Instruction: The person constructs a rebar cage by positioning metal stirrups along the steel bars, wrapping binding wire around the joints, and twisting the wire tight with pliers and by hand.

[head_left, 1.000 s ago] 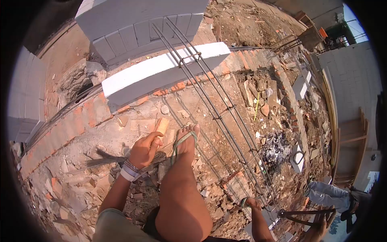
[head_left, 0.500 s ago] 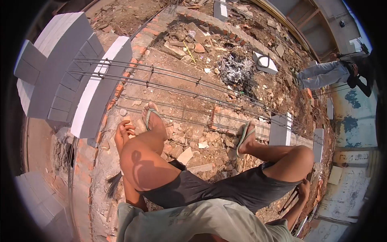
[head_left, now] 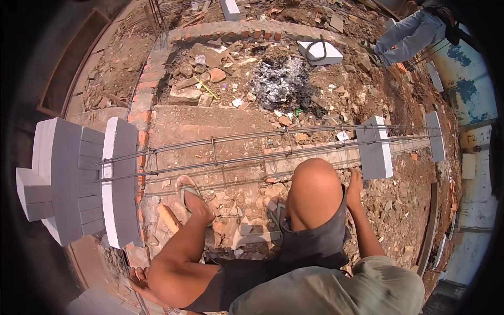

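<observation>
My left hand is low at the left beside my bent knee, its fingers loosely apart and nothing visible in them. My right hand hangs beside my other knee, near a grey block; its fingers are partly hidden, and anything held cannot be made out. In front of my feet a long steel rebar frame runs across, its left end over a white-topped block and its other end over blocks at the right. A small orange-brown piece lies by my sandalled foot.
Stacked grey blocks stand at the far left. Beyond the frame are a low brick edge, an ash heap and a white block with a dark curved bar. A person in jeans stands upper right. Rubble surrounds my feet.
The view has turned toward the right. My left hand has moved away from the orange-brown piece and back beside my knee. My right hand, earlier on a dark long-handled tool, is now beside my other knee.
</observation>
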### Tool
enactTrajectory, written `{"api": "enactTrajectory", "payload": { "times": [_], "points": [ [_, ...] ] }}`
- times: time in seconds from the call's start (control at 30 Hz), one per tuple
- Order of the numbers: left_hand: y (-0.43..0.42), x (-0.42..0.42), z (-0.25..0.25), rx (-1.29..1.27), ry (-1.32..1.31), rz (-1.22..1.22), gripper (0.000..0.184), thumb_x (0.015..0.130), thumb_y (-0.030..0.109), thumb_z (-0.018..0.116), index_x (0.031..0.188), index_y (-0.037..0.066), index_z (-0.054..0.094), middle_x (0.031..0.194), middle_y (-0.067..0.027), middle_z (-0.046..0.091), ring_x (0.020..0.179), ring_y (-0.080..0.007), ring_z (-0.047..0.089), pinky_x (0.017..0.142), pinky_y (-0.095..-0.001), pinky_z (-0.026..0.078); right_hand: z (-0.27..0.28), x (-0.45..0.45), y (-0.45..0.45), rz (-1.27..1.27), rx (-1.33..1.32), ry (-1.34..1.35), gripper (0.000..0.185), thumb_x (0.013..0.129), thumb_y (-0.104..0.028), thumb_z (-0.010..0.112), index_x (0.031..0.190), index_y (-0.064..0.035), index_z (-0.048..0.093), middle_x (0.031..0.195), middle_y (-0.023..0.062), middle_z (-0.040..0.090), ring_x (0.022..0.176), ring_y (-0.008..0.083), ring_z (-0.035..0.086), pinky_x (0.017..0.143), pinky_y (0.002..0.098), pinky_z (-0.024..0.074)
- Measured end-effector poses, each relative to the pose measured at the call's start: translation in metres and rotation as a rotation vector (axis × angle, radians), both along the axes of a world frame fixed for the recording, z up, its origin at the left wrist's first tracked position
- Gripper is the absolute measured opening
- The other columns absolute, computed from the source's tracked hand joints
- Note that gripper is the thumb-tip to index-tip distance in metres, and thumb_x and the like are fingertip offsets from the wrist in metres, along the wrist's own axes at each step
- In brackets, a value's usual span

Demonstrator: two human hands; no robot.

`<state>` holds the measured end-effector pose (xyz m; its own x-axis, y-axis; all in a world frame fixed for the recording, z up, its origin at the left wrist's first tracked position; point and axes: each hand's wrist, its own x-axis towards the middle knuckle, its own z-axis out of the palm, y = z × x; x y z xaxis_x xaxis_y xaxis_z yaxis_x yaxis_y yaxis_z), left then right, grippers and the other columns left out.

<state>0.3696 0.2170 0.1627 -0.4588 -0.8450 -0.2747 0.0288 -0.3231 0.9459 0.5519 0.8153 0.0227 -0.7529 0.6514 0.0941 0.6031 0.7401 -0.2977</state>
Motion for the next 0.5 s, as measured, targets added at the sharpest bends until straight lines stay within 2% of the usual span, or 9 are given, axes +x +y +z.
{"api": "enactTrajectory", "payload": {
  "times": [0.07,0.17,0.2,0.23,0.27,0.33,0.43,0.47,0.5],
  "points": [
    [0.063,-0.032,-0.016,0.025,-0.029,-0.063,0.040,0.103,0.040,0.047,0.112,0.002,0.058,0.080,-0.0076,0.058,0.063,-0.0155,0.052,0.061,-0.0279,0.044,0.038,-0.065,0.012,0.209,0.070,-0.030,0.084,0.073,-0.024,0.077,0.145,-0.0080,0.038,0.144,0.0208,0.037,0.134,0.0414,0.035,0.110,0.0542,0.0228],
    [0.169,-0.104,-0.121,0.059,-0.148,-0.358,0.040,0.103,0.040,0.047,0.112,0.002,0.058,0.080,-0.0076,0.058,0.063,-0.0154,0.052,0.061,-0.0277,0.044,0.062,-0.141,0.020,0.424,0.074,-0.181,0.095,0.067,-0.029,0.081,0.150,-0.0157,0.035,0.152,0.0174,0.032,0.144,0.0386,0.026,0.116,0.0557,0.0161],
    [0.195,-0.120,-0.152,0.068,-0.172,-0.452,0.040,0.103,0.040,0.047,0.112,0.002,0.058,0.080,-0.0076,0.058,0.063,-0.0154,0.052,0.061,-0.0277,0.044,0.060,-0.158,0.022,0.486,0.063,-0.275,0.102,0.065,-0.029,0.083,0.152,-0.0160,0.032,0.154,0.0172,0.029,0.146,0.0382,0.023,0.118,0.0562,0.0141],
    [0.211,-0.128,-0.169,0.073,-0.195,-0.521,0.039,0.103,0.039,0.048,0.111,0.002,0.058,0.080,-0.0076,0.058,0.063,-0.0154,0.052,0.061,-0.0277,0.044,0.055,-0.175,0.024,0.570,-0.004,-0.274,0.105,0.061,-0.024,0.084,0.152,-0.0170,0.031,0.155,0.0184,0.028,0.147,0.0383,0.022,0.118,0.0571,0.0154],
    [0.221,-0.132,-0.180,0.078,-0.216,-0.578,0.039,0.103,0.039,0.048,0.111,0.002,0.058,0.080,-0.0076,0.058,0.063,-0.0153,0.052,0.061,-0.0276,0.044,0.038,-0.186,0.030,0.660,-0.013,-0.292,0.106,0.058,-0.022,0.084,0.150,-0.0146,0.032,0.150,0.0195,0.033,0.144,0.0393,0.026,0.118,0.0577,0.0165],
    [0.226,-0.137,-0.196,0.075,-0.241,-0.649,0.039,0.103,0.039,0.048,0.111,0.002,0.058,0.079,-0.0076,0.058,0.063,-0.0153,0.052,0.061,-0.0275,0.044,-0.002,-0.203,0.036,0.699,-0.027,-0.212,0.098,0.057,-0.018,0.084,0.143,-0.0097,0.038,0.132,0.0185,0.046,0.129,0.0382,0.040,0.110,0.0560,0.0271],
    [0.228,-0.140,-0.207,0.054,-0.271,-0.706,0.038,0.103,0.039,0.048,0.110,0.002,0.057,0.079,-0.0076,0.057,0.063,-0.0152,0.052,0.061,-0.0274,0.043,0.000,-0.215,0.039,0.675,-0.121,-0.308,0.090,0.055,-0.018,0.086,0.134,-0.0071,0.045,0.112,0.0139,0.047,0.107,0.0337,0.045,0.098,0.0485,0.0338],
    [0.230,-0.140,-0.210,0.048,-0.281,-0.716,0.038,0.103,0.038,0.048,0.110,0.002,0.057,0.079,-0.0076,0.057,0.063,-0.0151,0.052,0.061,-0.0274,0.043,0.002,-0.214,0.043,0.725,-0.098,-0.246,0.083,0.054,-0.014,0.086,0.129,-0.0060,0.048,0.103,0.0128,0.046,0.097,0.0310,0.044,0.088,0.0440,0.0347],
    [0.230,-0.140,-0.212,0.039,-0.292,-0.727,0.038,0.103,0.038,0.048,0.110,0.002,0.057,0.079,-0.0076,0.057,0.063,-0.0151,0.052,0.061,-0.0273,0.043,0.005,-0.214,0.050,0.754,-0.155,-0.277,0.084,0.054,-0.014,0.085,0.129,-0.0057,0.048,0.103,0.0128,0.047,0.098,0.0306,0.044,0.088,0.0438,0.0348]
  ]
}}
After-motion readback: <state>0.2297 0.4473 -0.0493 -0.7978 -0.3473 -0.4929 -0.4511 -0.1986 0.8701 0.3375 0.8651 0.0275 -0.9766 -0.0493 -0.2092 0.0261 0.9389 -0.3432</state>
